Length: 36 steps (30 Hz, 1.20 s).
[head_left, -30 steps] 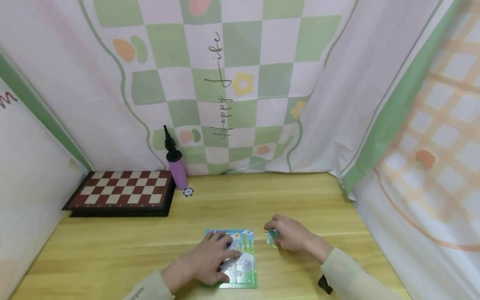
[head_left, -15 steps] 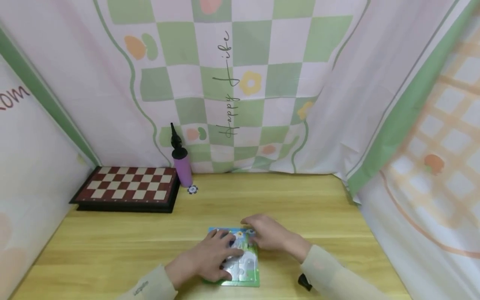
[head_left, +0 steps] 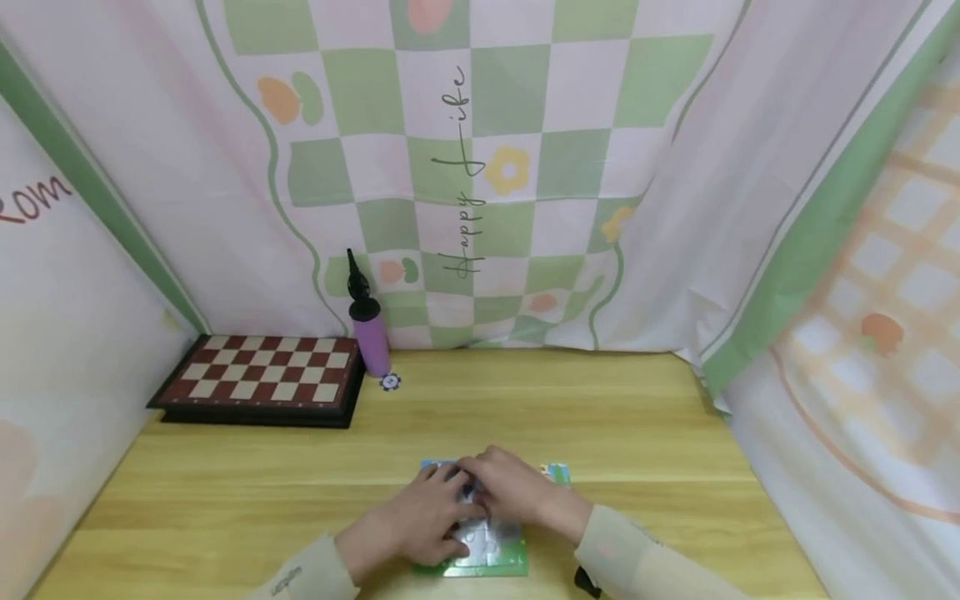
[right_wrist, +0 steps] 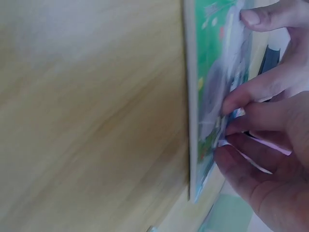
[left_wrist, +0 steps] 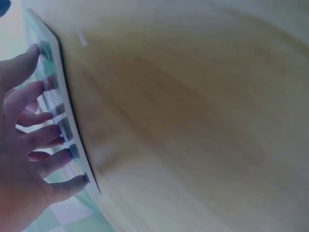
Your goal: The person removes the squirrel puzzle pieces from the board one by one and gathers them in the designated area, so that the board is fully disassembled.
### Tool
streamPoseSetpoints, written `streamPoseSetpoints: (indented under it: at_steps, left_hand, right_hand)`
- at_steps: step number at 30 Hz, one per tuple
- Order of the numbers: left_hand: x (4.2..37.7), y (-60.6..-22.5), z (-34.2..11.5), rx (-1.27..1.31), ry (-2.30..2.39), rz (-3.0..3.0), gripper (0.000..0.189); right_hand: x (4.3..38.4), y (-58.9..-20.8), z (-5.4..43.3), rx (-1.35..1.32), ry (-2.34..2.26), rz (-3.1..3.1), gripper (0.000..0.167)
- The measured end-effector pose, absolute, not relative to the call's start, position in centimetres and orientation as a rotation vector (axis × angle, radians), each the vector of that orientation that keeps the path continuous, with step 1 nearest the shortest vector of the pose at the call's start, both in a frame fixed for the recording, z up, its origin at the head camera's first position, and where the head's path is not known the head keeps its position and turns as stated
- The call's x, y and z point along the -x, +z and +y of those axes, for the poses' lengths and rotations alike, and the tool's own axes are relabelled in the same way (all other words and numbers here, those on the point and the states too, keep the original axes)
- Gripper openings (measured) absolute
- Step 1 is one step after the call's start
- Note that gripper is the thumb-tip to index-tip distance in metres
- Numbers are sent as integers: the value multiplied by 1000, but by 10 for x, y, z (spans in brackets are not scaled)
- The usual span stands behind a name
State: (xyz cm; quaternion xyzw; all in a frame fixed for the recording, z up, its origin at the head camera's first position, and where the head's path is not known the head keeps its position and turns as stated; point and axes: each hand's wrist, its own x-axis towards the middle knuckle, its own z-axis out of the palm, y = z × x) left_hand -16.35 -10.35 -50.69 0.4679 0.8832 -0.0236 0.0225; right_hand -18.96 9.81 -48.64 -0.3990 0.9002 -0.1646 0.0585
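A colourful jigsaw puzzle (head_left: 480,570) with a green and blue border lies flat on the wooden table. My left hand (head_left: 427,517) rests on its left part, fingers spread and fingertips down on the pieces, as the left wrist view also shows. Over the puzzle's upper middle is my right hand (head_left: 517,492); in the right wrist view its fingertips (right_wrist: 227,157) touch the puzzle face close beside the left fingers, with no piece showing between them. Right of the puzzle lies a loose blue-green puzzle piece (head_left: 558,472), partly hidden behind the right hand. Both hands cover much of the picture.
A chessboard case (head_left: 258,379) stands at the back left, with a purple hand pump (head_left: 371,343) and a round chip (head_left: 390,382) beside it. A small black object (head_left: 587,582) lies by the right sleeve. Printed curtains (head_left: 510,167) surround the table.
My right hand has moved left from the loose piece beside the puzzle onto the puzzle, next to my left hand. The left hand stays in place on the puzzle.
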Motion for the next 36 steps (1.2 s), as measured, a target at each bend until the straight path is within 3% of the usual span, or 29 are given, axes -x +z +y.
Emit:
streamPoseSetpoints:
  at_steps: [20,36]
  left_hand:
    - [160,-513,-106,-1476,-22,2776,51]
    - [149,-503,-120,-1209,36,2716,47]
  right_hand:
    - [198,-486,85,977,-439,2743,50]
    - [194,-487,83,929,-417,2737,60]
